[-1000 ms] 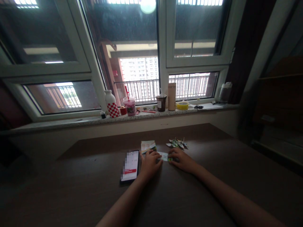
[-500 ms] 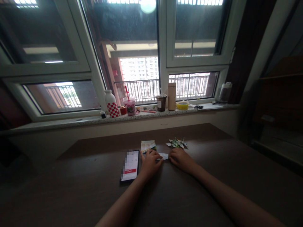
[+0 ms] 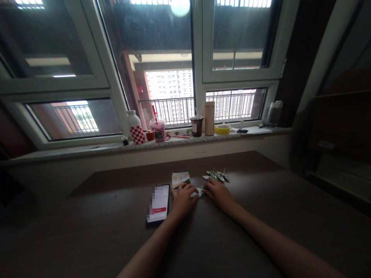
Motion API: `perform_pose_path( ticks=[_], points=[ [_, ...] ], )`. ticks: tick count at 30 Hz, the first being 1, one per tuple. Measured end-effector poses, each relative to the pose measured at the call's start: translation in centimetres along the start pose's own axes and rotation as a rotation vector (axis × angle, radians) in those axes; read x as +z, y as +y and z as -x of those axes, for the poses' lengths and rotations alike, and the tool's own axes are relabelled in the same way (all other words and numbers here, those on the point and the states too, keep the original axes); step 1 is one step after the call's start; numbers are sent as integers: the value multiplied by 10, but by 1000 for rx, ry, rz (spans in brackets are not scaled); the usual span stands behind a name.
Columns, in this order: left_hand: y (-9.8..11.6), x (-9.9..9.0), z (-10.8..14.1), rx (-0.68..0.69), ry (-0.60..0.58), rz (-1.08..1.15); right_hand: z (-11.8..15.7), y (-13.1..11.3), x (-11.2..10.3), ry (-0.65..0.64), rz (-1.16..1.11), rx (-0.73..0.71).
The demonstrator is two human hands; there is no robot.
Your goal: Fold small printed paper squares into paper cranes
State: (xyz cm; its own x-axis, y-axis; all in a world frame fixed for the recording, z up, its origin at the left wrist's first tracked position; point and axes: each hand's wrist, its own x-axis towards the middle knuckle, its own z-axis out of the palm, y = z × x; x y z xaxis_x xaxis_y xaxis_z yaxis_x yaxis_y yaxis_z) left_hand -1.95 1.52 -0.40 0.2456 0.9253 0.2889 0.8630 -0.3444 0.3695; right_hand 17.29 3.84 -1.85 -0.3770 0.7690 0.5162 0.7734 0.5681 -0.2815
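Note:
A small piece of folded paper (image 3: 199, 191), pale with a green patch, lies on the dark table between my hands. My left hand (image 3: 184, 199) presses its left side, fingers curled over it. Pinching the right side is my right hand (image 3: 219, 194), whose fingertips partly hide the paper. Just beyond the right hand sits a small heap of pointed folded paper pieces (image 3: 217, 176), which look like paper cranes. A stack of patterned paper sheets (image 3: 180, 179) lies behind the left hand. To its left rests a phone (image 3: 159, 204) with a lit screen.
The brown table (image 3: 95, 231) reaches to a wall below a window sill. On the sill stand a checkered bottle (image 3: 136, 129), a pink cup with a straw (image 3: 158, 131), a dark drink cup (image 3: 196, 127), a tan flask (image 3: 209, 118), yellow tape (image 3: 223, 129) and scissors (image 3: 242, 131).
My right hand has moved slightly left, closer to my left hand, and its fingers now cover more of the paper. A green patch now shows on the paper.

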Motion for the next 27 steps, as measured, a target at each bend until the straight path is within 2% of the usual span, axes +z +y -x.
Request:
perform_pose_path(
  ticks=[6, 10, 21, 27],
  points=[
    [3, -2, 3, 27, 29, -32, 7, 3, 3, 44, 19, -81],
    [5, -3, 5, 18, 29, -67, 9, 1, 2, 13, -7, -124],
    [3, -1, 5, -4, 24, -53, 13, 0, 1, -27, 20, -160],
    [2, 0, 4, 0, 37, -38, 12, -4, 2, -59, 55, -134]
  ],
)
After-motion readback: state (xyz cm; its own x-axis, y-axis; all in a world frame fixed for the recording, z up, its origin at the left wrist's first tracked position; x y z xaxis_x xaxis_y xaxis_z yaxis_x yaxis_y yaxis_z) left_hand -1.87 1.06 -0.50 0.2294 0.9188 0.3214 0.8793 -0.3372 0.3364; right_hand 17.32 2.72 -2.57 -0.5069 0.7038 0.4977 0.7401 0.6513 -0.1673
